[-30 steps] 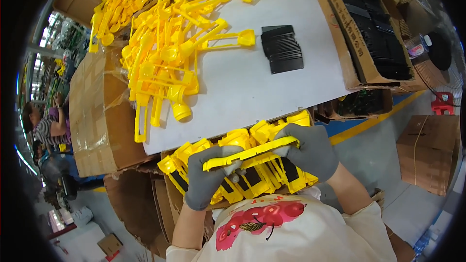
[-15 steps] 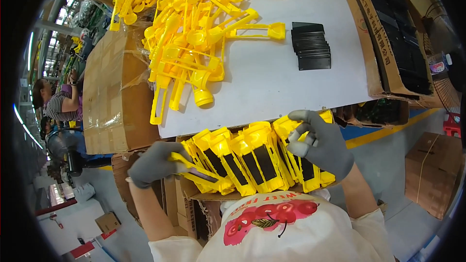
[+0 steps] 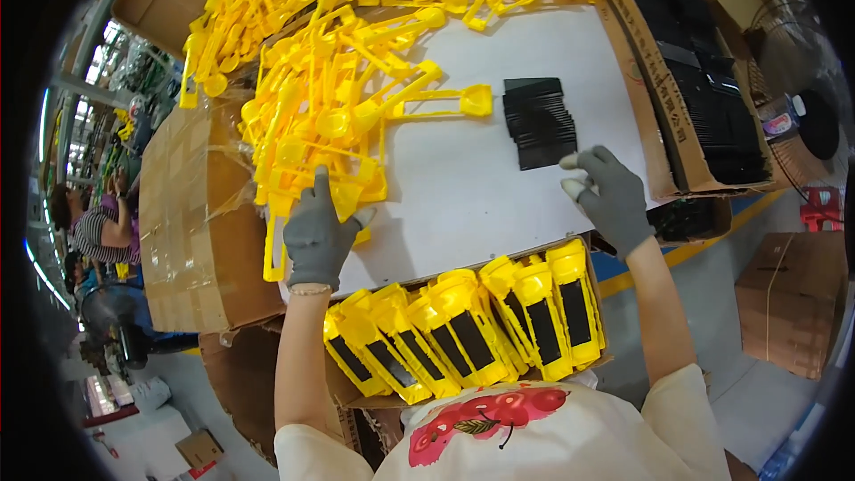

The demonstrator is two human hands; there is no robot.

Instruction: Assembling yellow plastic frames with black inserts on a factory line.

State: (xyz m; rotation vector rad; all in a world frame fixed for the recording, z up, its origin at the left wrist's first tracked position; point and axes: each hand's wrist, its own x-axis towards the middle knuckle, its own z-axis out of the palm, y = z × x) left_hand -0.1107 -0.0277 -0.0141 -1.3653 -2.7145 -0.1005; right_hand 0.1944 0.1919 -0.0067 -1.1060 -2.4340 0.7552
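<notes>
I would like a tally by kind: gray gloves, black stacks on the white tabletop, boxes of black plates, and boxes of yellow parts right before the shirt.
Gray gloves: 2
Black stack: 1
Box of black plates: 1
Box of yellow parts: 1
Total: 5

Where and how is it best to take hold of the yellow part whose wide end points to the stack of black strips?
Probably by that wide end of the yellow part, the right grip coming from the right to pinch its side edges. That end lies out on bare white tabletop, while the other reaches into the yellow pile.
</notes>
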